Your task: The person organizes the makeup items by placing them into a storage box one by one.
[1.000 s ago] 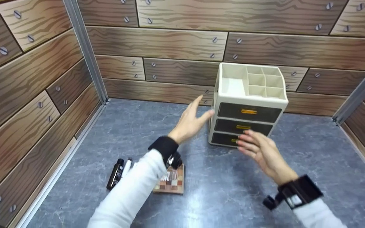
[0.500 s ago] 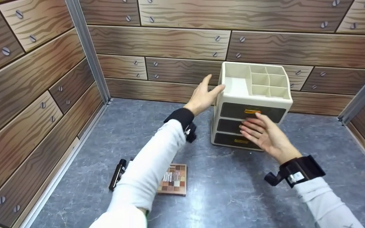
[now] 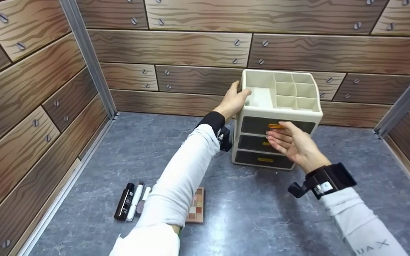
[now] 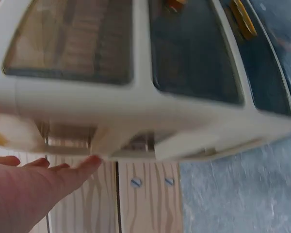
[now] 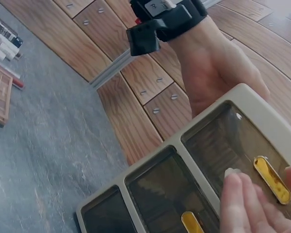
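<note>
A cream drawer organizer (image 3: 278,113) with dark drawer fronts and orange handles stands upright on the grey surface. My left hand (image 3: 232,101) is at its upper left side, thumb by the top rim. In the left wrist view, the left fingers (image 4: 75,172) lie extended against or very near the side wall; contact is hard to tell. My right hand (image 3: 297,144) is before the top drawer, thumb and fingers on either side of its handle (image 5: 272,179). A gap shows between the right fingers (image 5: 237,199) and that handle. All three drawers are pushed in.
A black bottle (image 3: 124,202), a white tube (image 3: 135,202) and a makeup palette (image 3: 198,206) lie at the front left, partly behind my left sleeve. Wood-patterned walls (image 3: 176,46) enclose the surface. The organizer's top has several compartments.
My left hand has moved up and right to the organizer's upper side. The right hand has risen from the lower drawers to the top handle. The organizer stays put.
</note>
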A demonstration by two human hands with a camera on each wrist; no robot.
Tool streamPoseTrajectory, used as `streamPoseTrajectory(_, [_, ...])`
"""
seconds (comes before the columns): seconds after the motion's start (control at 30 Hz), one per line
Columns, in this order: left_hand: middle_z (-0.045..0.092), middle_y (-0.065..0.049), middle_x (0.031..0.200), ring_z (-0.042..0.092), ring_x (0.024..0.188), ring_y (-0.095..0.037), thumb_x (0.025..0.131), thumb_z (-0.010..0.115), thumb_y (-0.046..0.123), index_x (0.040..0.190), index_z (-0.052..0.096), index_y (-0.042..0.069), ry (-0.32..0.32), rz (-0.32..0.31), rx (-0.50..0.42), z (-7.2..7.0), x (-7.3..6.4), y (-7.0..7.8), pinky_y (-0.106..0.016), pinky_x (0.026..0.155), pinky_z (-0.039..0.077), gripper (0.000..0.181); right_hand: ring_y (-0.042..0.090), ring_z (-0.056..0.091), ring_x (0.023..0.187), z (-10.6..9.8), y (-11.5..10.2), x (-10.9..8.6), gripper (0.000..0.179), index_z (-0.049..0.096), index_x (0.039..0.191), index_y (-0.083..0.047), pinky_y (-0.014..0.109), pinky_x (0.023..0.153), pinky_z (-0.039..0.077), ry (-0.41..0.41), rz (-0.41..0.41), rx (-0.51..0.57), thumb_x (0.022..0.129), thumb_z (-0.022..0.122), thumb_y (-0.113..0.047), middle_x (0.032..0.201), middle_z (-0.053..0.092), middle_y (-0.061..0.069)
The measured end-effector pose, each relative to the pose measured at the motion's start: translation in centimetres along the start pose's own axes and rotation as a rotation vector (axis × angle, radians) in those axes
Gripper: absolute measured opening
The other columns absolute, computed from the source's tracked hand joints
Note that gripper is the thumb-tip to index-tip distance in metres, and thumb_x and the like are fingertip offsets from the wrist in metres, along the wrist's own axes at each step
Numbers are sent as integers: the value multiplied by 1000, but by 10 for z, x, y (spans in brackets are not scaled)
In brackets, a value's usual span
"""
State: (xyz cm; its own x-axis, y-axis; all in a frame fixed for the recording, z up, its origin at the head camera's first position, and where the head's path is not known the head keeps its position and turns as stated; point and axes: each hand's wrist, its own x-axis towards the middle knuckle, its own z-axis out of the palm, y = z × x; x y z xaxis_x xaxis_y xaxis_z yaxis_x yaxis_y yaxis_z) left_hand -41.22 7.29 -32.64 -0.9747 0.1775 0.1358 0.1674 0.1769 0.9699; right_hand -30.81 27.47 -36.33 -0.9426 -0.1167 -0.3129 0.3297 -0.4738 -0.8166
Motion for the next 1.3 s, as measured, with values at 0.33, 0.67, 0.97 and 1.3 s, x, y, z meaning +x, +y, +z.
streamPoseTrajectory(0.33, [29, -20, 168, 35, 150, -28, 103, 40, 3, 166, 15, 2, -46, 73, -99, 11, 2, -1, -32, 125, 30, 67, 20, 77, 80, 1, 3, 3, 32, 76, 87, -2, 26, 77, 64, -18, -38, 53, 109, 56, -16, 85, 78, 13])
streamPoseTrajectory(0.67, [29, -21, 168, 33, 152, -28, 104, 38, 4, 166, 14, 2, -48, 98, -73, 13, 2, 2, -29, 126, 26, 66, 19, 77, 78, -1, 11, -2, 31, 77, 87, -4, 25, 79, 64, -1, -98, 31, 108, 57, -15, 83, 79, 11])
streamPoseTrajectory(0.97, [27, -23, 168, 34, 151, -31, 104, 37, 3, 166, 12, 2, -58, 95, -110, 11, 2, -1, -33, 125, 28, 67, 18, 77, 78, -3, 22, -20, 30, 75, 87, -7, 24, 80, 64, 10, -120, -19, 109, 55, -16, 83, 79, 9])
streamPoseTrajectory(1.3, [30, -23, 166, 36, 150, -33, 104, 37, 0, 166, 14, 1, -57, 126, -143, 12, 1, -4, -34, 126, 29, 66, 16, 77, 76, -5, 37, -35, 29, 74, 89, -9, 26, 81, 64, 25, -166, -48, 110, 54, -16, 83, 79, 8])
